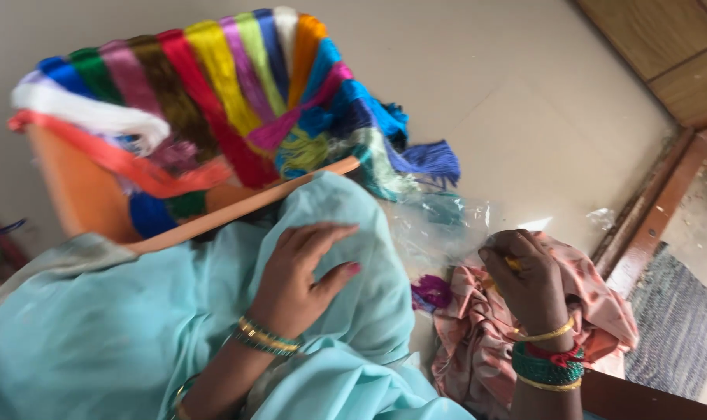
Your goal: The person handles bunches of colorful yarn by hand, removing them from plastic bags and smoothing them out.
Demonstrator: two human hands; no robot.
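My left hand (299, 272) lies flat on light turquoise cloth (120, 327) draped over my lap, fingers spread, holding nothing. My right hand (528, 280) is closed around a small yellow object (513, 264) over a crumpled pink patterned cloth (602, 311). Both wrists wear gold and green bangles. Above the turquoise cloth stands an orange frame (81, 194) hung with several skeins of coloured thread (213, 93) in red, yellow, green, blue, white and purple.
A clear plastic bag (439, 222) lies on the pale floor between the skeins and my right hand. A small purple tuft of thread (431, 292) sits by the pink cloth. A wooden door threshold (649, 225) and a grey striped mat (676, 327) are on the right.
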